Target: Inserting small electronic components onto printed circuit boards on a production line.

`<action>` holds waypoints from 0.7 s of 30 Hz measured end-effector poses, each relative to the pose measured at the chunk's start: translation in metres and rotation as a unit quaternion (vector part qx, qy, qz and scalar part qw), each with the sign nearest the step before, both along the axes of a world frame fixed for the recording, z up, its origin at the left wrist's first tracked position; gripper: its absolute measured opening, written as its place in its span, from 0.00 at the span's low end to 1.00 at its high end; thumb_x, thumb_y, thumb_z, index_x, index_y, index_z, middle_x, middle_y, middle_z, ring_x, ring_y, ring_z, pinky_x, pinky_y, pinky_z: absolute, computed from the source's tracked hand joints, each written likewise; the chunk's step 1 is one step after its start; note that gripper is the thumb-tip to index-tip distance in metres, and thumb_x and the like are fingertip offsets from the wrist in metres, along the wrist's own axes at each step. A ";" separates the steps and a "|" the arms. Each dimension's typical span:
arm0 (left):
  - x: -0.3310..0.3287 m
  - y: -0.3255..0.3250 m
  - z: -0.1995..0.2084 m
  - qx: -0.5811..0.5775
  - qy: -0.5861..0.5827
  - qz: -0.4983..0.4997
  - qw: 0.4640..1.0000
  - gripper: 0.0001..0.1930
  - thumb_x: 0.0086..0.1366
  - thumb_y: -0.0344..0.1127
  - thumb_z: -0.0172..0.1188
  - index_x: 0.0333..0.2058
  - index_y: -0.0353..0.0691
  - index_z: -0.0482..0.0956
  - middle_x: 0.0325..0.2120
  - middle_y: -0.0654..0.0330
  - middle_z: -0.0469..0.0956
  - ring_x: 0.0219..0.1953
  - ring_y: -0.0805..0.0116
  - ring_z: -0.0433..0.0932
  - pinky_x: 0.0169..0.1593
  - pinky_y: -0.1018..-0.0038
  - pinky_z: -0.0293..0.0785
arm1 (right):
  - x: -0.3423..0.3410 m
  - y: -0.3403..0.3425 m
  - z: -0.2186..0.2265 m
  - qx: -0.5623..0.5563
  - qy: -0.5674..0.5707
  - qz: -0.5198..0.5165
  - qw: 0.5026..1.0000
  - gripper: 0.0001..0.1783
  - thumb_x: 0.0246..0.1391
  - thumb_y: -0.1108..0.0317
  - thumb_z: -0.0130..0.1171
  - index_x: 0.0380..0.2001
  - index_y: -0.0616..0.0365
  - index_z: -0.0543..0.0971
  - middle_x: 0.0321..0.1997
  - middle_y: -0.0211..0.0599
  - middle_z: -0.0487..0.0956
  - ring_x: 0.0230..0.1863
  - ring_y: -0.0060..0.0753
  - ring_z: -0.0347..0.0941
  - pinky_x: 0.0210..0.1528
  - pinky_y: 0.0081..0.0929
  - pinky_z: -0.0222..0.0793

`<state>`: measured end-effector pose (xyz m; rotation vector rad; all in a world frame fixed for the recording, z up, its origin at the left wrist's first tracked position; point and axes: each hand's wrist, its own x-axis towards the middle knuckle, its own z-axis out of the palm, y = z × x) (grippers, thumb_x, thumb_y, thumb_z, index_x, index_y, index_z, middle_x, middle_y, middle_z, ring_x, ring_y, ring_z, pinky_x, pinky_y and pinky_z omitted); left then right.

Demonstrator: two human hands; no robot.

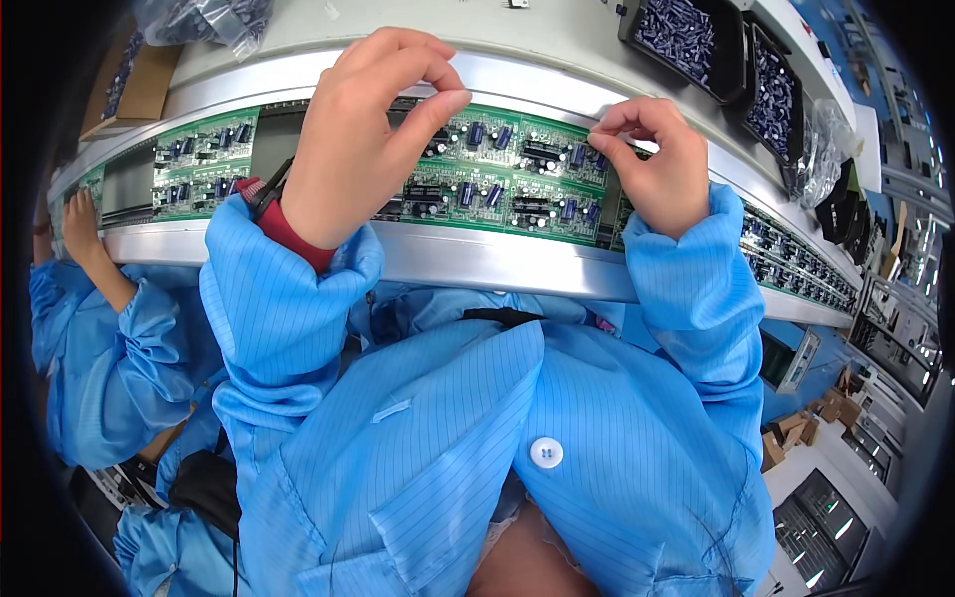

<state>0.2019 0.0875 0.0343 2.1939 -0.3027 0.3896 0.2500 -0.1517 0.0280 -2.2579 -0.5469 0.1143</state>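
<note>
At far left a co-worker's hand (78,224) rests by the conveyor rail (477,261). The left hand (373,134) hovers over the green circuit board (497,179), thumb and forefinger pinched narrow, perhaps on a small part too tiny to make out. The right hand (657,164) pinches at the board's far edge. Black bins of capacitors (686,35) sit upper right.

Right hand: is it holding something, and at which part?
The right hand pinches something tiny between thumb and forefinger above the green circuit board; what it is, and which part is gripped, cannot be told.
</note>
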 end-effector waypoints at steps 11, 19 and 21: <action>0.000 -0.005 -0.005 0.043 0.012 -0.018 0.999 0.03 0.52 0.26 0.58 0.27 0.37 0.74 0.40 0.60 0.74 0.41 0.65 0.71 0.44 0.75 0.65 | -0.002 0.003 -0.009 -0.021 -0.039 -0.041 0.998 0.08 0.37 0.82 0.61 0.24 0.60 0.76 0.26 0.31 0.76 0.29 0.25 0.71 0.37 0.20 0.68; -0.003 -0.011 0.006 0.040 0.044 -0.022 0.998 0.03 0.52 0.26 0.58 0.27 0.37 0.75 0.39 0.60 0.74 0.40 0.65 0.71 0.44 0.75 0.66 | -0.006 0.003 -0.016 -0.023 -0.059 -0.051 0.997 0.08 0.37 0.81 0.61 0.23 0.60 0.75 0.25 0.29 0.76 0.28 0.25 0.71 0.36 0.20 0.67; -0.004 -0.011 0.007 0.036 0.047 -0.027 0.998 0.04 0.52 0.26 0.59 0.28 0.37 0.75 0.39 0.60 0.74 0.40 0.65 0.71 0.44 0.75 0.66 | -0.007 0.002 -0.014 -0.051 -0.092 -0.035 0.994 0.08 0.37 0.81 0.61 0.23 0.60 0.75 0.24 0.29 0.76 0.28 0.25 0.70 0.37 0.20 0.67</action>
